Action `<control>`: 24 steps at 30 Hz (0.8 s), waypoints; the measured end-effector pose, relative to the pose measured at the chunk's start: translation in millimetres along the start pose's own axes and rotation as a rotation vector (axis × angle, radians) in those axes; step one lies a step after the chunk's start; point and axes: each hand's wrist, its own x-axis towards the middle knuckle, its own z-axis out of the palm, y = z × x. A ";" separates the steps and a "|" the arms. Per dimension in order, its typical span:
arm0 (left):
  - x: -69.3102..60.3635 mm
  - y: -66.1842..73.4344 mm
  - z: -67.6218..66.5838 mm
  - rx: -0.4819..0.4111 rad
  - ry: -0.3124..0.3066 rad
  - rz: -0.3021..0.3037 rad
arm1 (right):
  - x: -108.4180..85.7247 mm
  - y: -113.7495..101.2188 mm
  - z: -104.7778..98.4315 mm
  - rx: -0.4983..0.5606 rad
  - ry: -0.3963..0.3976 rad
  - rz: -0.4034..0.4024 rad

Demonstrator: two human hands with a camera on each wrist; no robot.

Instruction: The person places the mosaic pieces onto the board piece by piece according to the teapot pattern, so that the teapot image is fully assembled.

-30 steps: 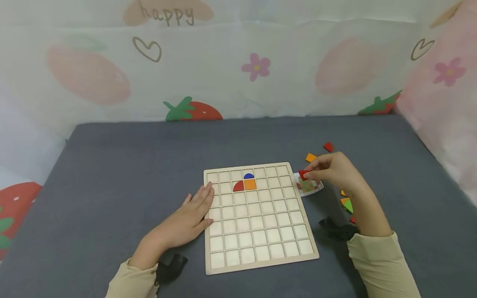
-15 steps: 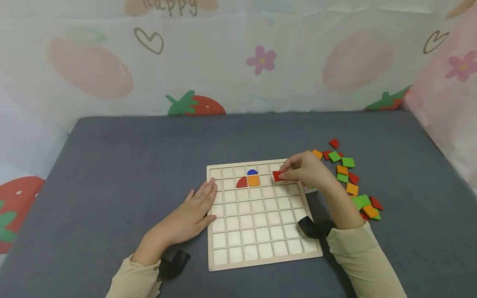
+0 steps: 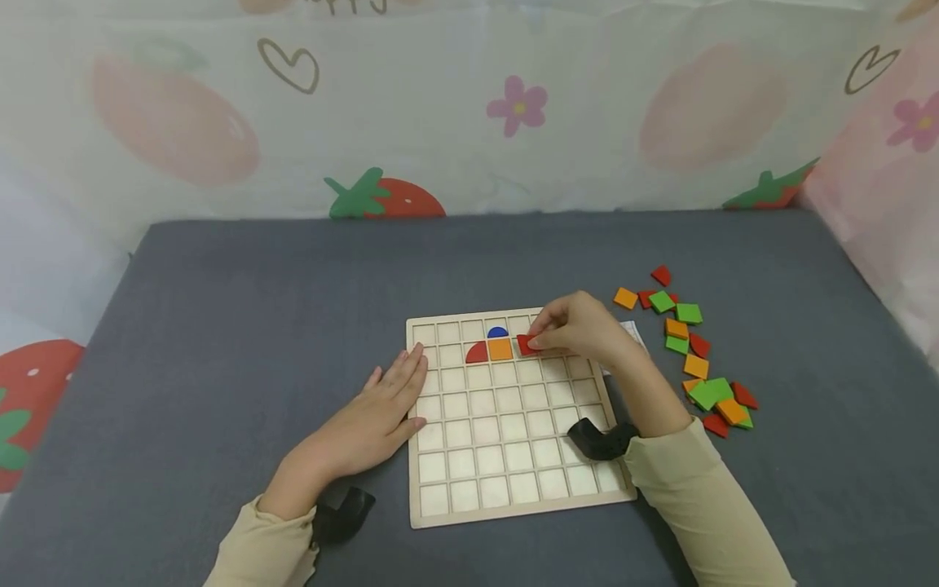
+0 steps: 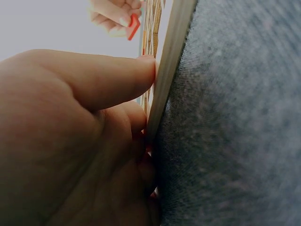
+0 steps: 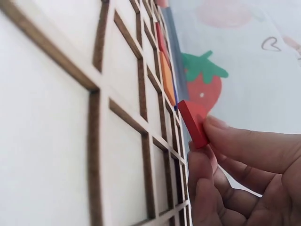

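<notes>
A wooden grid board [image 3: 522, 515] lies on the dark table. Set in its upper cells are a blue half-round tile [image 3: 497, 332], a red quarter-round tile [image 3: 477, 352] and an orange square tile [image 3: 500, 350]. My right hand [image 3: 583, 330] pinches a red tile [image 5: 194, 123] between thumb and fingers, just above the board and to the right of the orange square. In the left wrist view that red tile also shows, apart from the board. My left hand [image 3: 374, 420] rests with straight fingers on the board's left edge, its thumb [image 4: 117, 77] touching the rim.
Loose red, green and orange tiles [image 3: 688, 313] lie scattered right of the board, some overlapping. A printed card [image 3: 632, 330] is partly hidden under my right forearm. Black wrist mounts [image 3: 601, 440] sit by both sleeves. A strawberry-print cloth [image 3: 403, 198] hangs behind the table.
My right hand has carried the red tile leftward from over the card to beside the orange square. My left hand stays on the board's edge. The view has tilted slightly downward.
</notes>
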 end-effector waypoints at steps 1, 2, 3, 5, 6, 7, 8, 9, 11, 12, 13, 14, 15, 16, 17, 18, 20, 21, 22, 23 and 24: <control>0.0 0.0 0.0 -0.001 0.002 0.000 | 0.4 -0.5 0.9 0.001 0.000 0.003; -0.1 0.0 0.1 -0.001 0.003 0.000 | 0.9 -1.4 1.9 0.001 0.000 0.009; -0.2 0.0 0.1 -0.002 0.006 0.000 | 1.4 -1.6 2.7 -0.006 0.001 0.012; -0.6 0.1 0.1 -0.004 0.013 0.002 | 2.3 -2.0 4.2 -0.016 0.002 0.019; -0.6 0.4 0.1 -0.006 0.014 0.004 | 2.7 -1.9 4.7 -0.015 -0.001 0.022; -0.5 0.2 0.3 -0.006 0.014 0.004 | 2.9 -1.8 5.0 -0.014 -0.003 0.030; -0.4 0.4 0.5 -0.005 0.014 0.005 | 3.2 -1.7 5.1 -0.020 -0.002 0.036; 0.1 0.6 0.8 -0.006 0.018 0.009 | 3.3 -1.6 4.8 -0.035 0.000 0.038; 0.9 1.2 0.3 -0.004 0.020 0.012 | 3.5 -3.1 3.8 -0.059 0.003 0.040; 1.2 1.6 0.0 -0.004 0.020 0.012 | 3.4 -4.1 3.2 -0.077 0.003 0.038; 1.6 1.9 -0.1 -0.004 0.022 0.014 | 3.4 -4.8 2.5 -0.096 0.006 0.037; 1.8 2.5 -0.6 -0.005 0.024 0.016 | 3.2 -5.7 2.0 -0.115 0.009 0.038; 2.2 3.0 -0.9 -0.005 0.027 0.018 | 3.0 -6.5 1.6 -0.128 0.012 0.040; 2.4 3.4 -1.1 -0.006 0.025 0.018 | 2.9 -7.1 1.5 -0.137 0.013 0.043; 2.5 3.6 -1.3 -0.007 0.025 0.018 | 3.0 -7.1 1.6 -0.143 0.013 0.046; 2.4 3.7 -1.3 -0.005 0.025 0.018 | 3.0 -7.5 1.9 -0.145 0.014 0.047; 1.5 3.8 -1.7 -0.007 0.022 0.016 | 3.4 -7.7 3.2 -0.148 0.014 0.045; 1.2 3.6 -1.6 -0.008 0.021 0.015 | 3.4 -8.1 3.9 -0.147 0.013 0.042; 1.0 3.4 -1.5 -0.010 0.018 0.013 | 3.7 -8.1 4.6 -0.147 0.011 0.037; 0.9 3.2 -1.3 -0.011 0.019 0.014 | 3.9 -8.0 5.2 -0.145 0.009 0.031; 0.8 3.1 -1.1 -0.014 0.019 0.015 | 3.8 -8.3 5.6 -0.148 0.008 0.024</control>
